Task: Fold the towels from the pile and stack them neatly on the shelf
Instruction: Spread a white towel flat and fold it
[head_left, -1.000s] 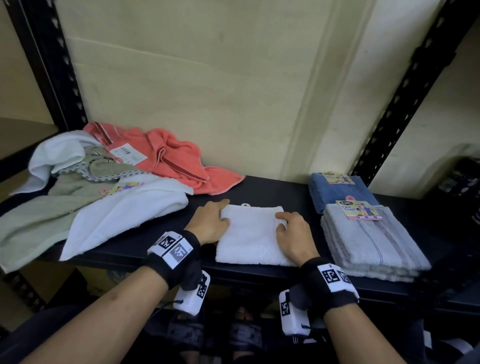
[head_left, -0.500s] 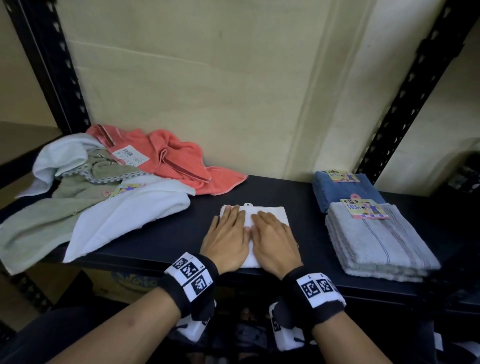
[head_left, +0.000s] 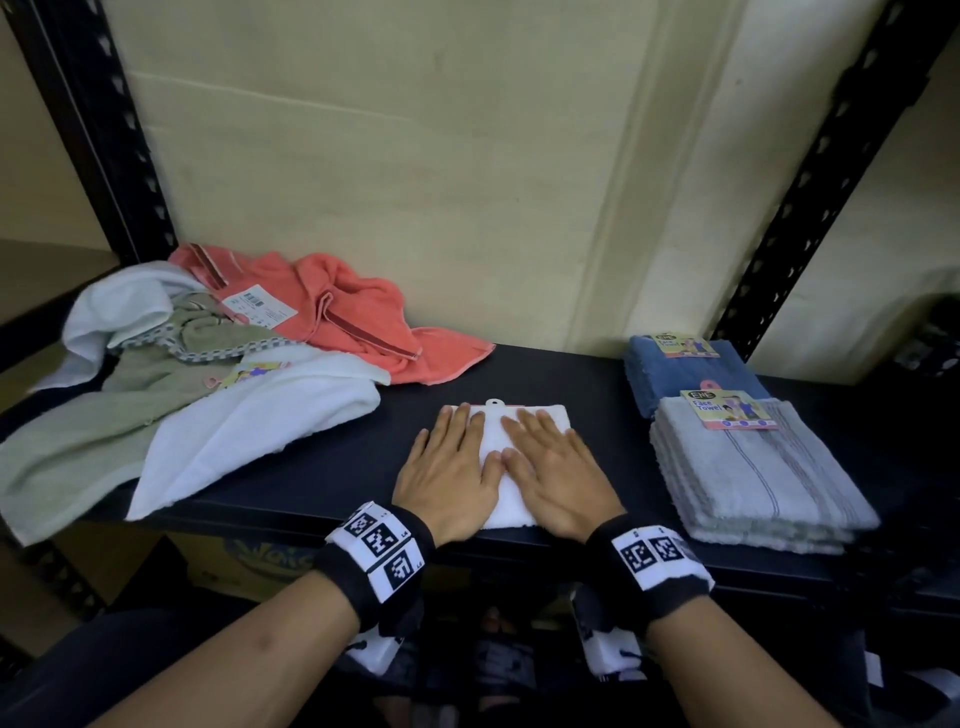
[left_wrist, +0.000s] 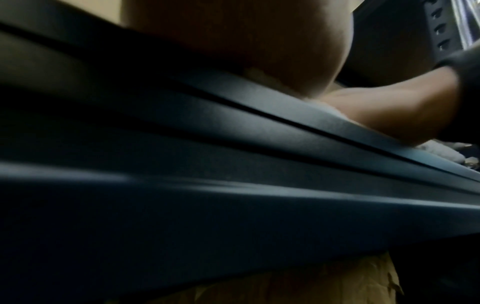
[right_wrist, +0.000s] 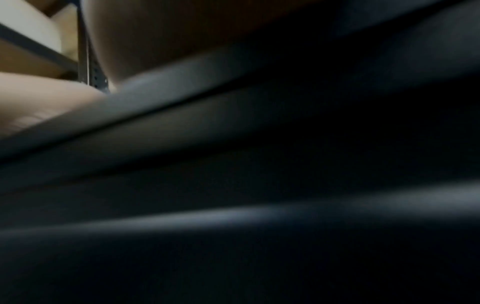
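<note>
**Black shelf, white towel pressed flat**

Dark shelf (head_left: 332, 467) under pale wall: your left hand (head_left: 451, 470) and right hand (head_left: 558, 475) lie flat, fingers straight and together, on the folded white towel (head_left: 501, 470) at the front edge. Press evenly outward so creases set. It looks small, square, plush, between the loose pile (head_left: 208, 384) and the folded stack (head_left: 753, 467).

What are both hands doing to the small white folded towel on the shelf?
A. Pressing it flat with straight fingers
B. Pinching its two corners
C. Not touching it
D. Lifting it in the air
A: in the head view the left hand and right hand lie flat, side by side, on the white towel on the shelf.
</note>
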